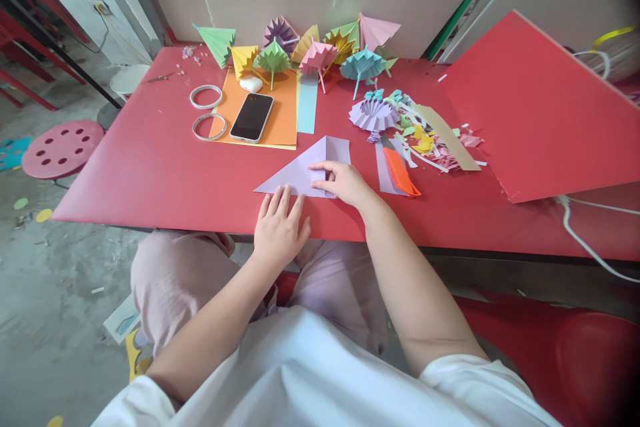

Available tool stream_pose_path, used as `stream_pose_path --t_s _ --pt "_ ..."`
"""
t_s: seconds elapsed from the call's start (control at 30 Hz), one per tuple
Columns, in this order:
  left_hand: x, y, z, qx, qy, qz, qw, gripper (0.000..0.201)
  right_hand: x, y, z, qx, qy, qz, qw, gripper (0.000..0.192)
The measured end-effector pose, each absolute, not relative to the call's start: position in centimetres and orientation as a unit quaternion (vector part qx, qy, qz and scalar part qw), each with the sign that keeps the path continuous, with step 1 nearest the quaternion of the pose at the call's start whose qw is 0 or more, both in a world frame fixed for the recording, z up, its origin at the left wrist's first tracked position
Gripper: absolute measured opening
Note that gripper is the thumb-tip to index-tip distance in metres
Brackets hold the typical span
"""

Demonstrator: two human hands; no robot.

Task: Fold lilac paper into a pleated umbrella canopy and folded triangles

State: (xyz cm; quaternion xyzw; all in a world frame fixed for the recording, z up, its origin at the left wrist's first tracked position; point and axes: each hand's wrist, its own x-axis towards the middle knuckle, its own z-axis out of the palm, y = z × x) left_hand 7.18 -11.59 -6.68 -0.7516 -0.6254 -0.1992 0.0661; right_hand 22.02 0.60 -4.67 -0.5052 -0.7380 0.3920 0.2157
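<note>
A sheet of lilac paper (305,163) lies on the red table, folded into a triangle with an upright strip along its right side. My left hand (279,227) rests palm down, fingers stretched, its fingertips at the paper's near edge. On the right side of the paper sits my right hand (345,182), thumb and forefinger apart near the strip's edge; its other fingers are partly hidden. Right of that hand, an orange-handled cutter (400,170) lies on a lilac strip (384,177). A pleated lilac paper umbrella (374,115) stands behind it.
Several folded paper umbrellas (273,59) line the back of the red table (150,167). A phone (252,117) lies on orange paper (285,117), beside two tape rolls (209,127). Paper scraps (430,143) heap at right, before a tilted red board (545,120) and white cable (575,227).
</note>
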Motion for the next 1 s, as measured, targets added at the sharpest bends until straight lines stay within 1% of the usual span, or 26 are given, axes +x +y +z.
stream_pose_path --t_s 0.47,1.0 --pt "7.20 -11.58 -6.66 -0.751 -0.628 -0.196 0.063 0.041 21.97 0.53 -4.42 -0.507 -0.732 0.403 0.213 0.042" --pt "7.17 -11.52 -6.79 -0.752 -0.626 -0.195 0.070 0.041 22.04 0.71 -4.83 -0.500 -0.754 0.368 0.214 0.042"
